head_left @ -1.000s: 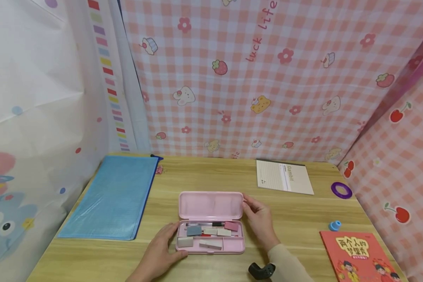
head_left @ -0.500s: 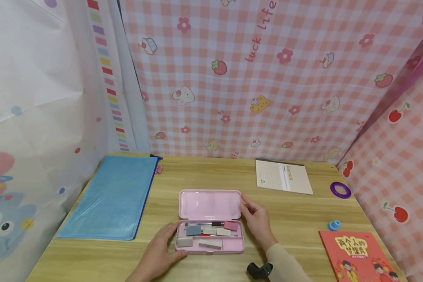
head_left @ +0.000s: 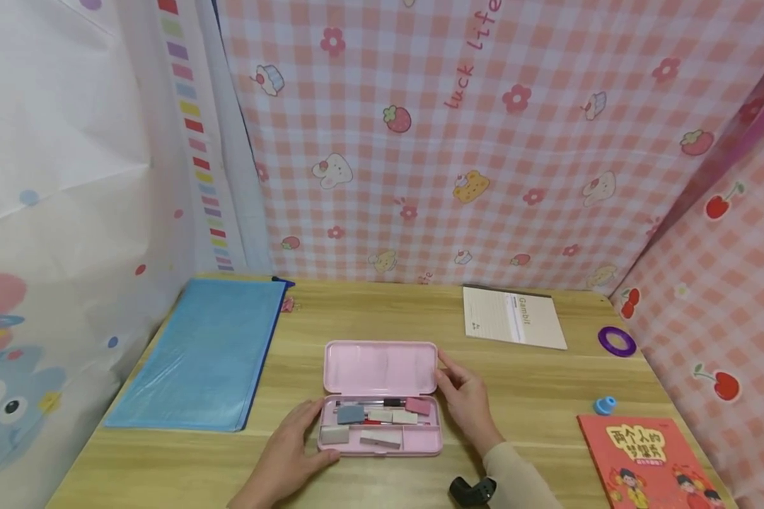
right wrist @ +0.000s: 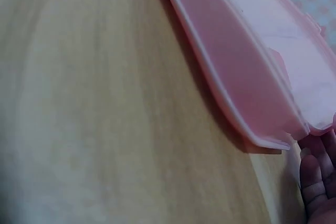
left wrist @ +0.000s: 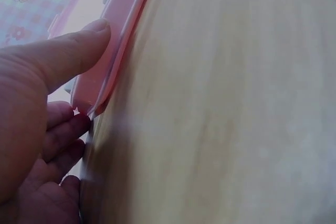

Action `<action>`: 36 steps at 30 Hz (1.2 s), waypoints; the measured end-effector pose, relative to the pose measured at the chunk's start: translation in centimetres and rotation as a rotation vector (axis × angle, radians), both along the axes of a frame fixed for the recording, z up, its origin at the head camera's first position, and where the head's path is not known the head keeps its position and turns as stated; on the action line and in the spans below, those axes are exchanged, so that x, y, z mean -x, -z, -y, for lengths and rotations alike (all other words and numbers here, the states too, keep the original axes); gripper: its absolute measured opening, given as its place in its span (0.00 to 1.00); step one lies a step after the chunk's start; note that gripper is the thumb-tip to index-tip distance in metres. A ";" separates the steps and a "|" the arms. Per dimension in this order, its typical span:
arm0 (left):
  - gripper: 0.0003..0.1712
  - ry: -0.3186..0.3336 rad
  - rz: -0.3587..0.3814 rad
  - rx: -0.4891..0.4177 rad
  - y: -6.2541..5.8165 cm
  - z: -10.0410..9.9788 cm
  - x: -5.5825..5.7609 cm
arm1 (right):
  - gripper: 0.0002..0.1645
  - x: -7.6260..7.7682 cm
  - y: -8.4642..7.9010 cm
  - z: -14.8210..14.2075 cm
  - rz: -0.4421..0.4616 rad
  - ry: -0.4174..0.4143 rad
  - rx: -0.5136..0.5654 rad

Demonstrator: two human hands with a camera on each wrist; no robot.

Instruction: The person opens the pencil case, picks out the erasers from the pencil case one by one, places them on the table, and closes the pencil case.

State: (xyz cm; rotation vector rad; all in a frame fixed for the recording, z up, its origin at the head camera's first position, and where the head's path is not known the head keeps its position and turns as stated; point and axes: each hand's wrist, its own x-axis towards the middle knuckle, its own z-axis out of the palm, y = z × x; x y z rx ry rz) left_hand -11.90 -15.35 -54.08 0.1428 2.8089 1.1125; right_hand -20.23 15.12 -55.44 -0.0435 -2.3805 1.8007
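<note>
An opened pink pencil case (head_left: 422, 443) lies on the wooden table, its lid (head_left: 380, 367) folded back away from me. Inside are several erasers, among them a blue-grey one (head_left: 350, 415) and a pink one (head_left: 417, 406), over a pen (head_left: 392, 403). My left hand (head_left: 286, 452) grips the case's near left corner, thumb on the front wall and fingers at the left end. At the lid's right edge, my right hand (head_left: 467, 399) holds it between thumb and fingers. In the right wrist view, fingertips (right wrist: 311, 174) show right by the lid's corner (right wrist: 320, 129).
A blue zip folder (head_left: 197, 353) lies on the left, with a pink clip (head_left: 288, 305) beside it. A notebook (head_left: 514, 318), purple ring (head_left: 617, 341), small blue object (head_left: 605, 405) and red book (head_left: 646, 456) lie to the right. A black object (head_left: 472, 490) appears near the right wrist.
The lid and my right hand have shifted very slightly. Both hands stay at the pencil case, and its contents have not moved.
</note>
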 end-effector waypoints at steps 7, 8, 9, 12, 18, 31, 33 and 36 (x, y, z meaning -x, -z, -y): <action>0.55 0.013 -0.055 0.015 -0.1 -0.4 0.3 | 0.19 -0.6 -0.4 -0.7 -0.047 -0.024 0.052; 0.55 0.020 -0.073 0.018 -0.2 -0.4 0.3 | 0.18 -0.7 -0.4 -0.8 -0.040 -0.025 0.051; 0.56 0.022 -0.085 0.021 -0.2 -0.5 0.3 | 0.18 -0.9 -0.5 -1.0 -0.032 -0.025 0.049; 0.58 0.038 -0.130 0.029 -0.2 -0.6 0.5 | 0.16 -1.5 -0.7 -1.5 -0.022 -0.019 0.008; 0.62 0.073 -0.158 0.048 -0.3 -0.6 0.9 | 0.12 -2.8 -1.1 -2.1 -0.062 -0.085 -0.120; 0.60 0.095 -0.111 0.035 -0.2 -0.4 1.0 | 0.20 -4.0 -1.9 -0.4 -0.266 -0.278 -0.532; 0.60 0.087 -0.100 0.031 -0.2 -0.2 0.9 | 0.21 -4.0 -1.7 -0.1 -0.261 -0.293 -0.564; 0.60 0.076 -0.096 0.024 -0.1 0.1 0.6 | 0.21 -4.2 -1.5 0.2 -0.265 -0.310 -0.583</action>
